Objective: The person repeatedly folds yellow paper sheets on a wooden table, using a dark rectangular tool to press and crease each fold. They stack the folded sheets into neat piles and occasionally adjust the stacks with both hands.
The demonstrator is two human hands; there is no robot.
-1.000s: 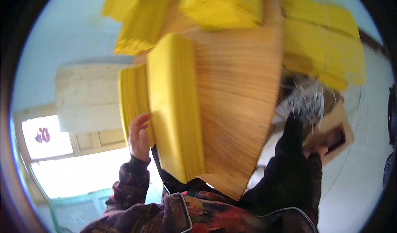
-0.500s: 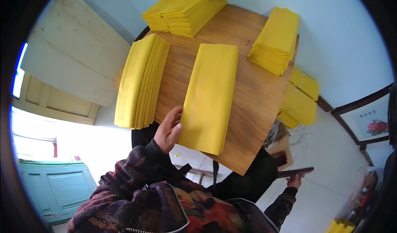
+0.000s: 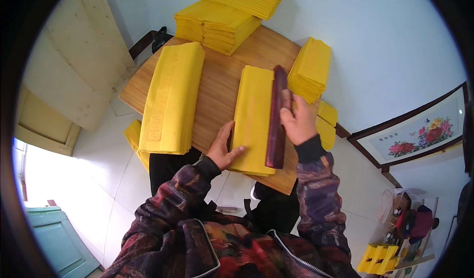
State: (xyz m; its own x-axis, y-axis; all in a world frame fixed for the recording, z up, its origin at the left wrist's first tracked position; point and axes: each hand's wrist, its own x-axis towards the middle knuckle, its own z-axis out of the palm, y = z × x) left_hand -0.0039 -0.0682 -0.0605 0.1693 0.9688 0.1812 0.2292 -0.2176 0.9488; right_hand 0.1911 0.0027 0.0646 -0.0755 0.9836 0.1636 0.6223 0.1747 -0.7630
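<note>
I had brought my right grip, clasped around a dark red bar, up from beyond the table to the folded yellow stack just left of it, which my unclenched left grip touched, so both were now at hand.

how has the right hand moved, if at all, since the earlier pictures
Yes, the right hand has moved inward, from off the right edge of the wooden table to over its right side.

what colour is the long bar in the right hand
The long bar in the right hand is dark reddish-brown, best seen in the head view.
</note>
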